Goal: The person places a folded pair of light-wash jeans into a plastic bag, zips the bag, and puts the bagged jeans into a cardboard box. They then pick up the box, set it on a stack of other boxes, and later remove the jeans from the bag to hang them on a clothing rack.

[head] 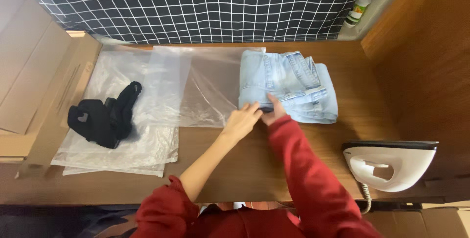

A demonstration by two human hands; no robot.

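Observation:
Folded light-blue jeans (293, 79) lie on the wooden table (235, 150), right of centre. My left hand (241, 120) rests at the jeans' near left corner, fingers touching the fabric edge. Close beside it, my right hand (274, 111) presses on the same near edge, thumb on top of the denim. Both arms wear red sleeves, the left one pushed up. A clear plastic bag (205, 86) lies flat just left of the jeans, partly under them.
A stack of clear plastic bags (117, 145) lies at the left with a black bundled strap item (105, 118) on it. A white iron (391, 164) stands at the right front. Cardboard lies far left; a checked cloth hangs behind, with a bottle (356, 10).

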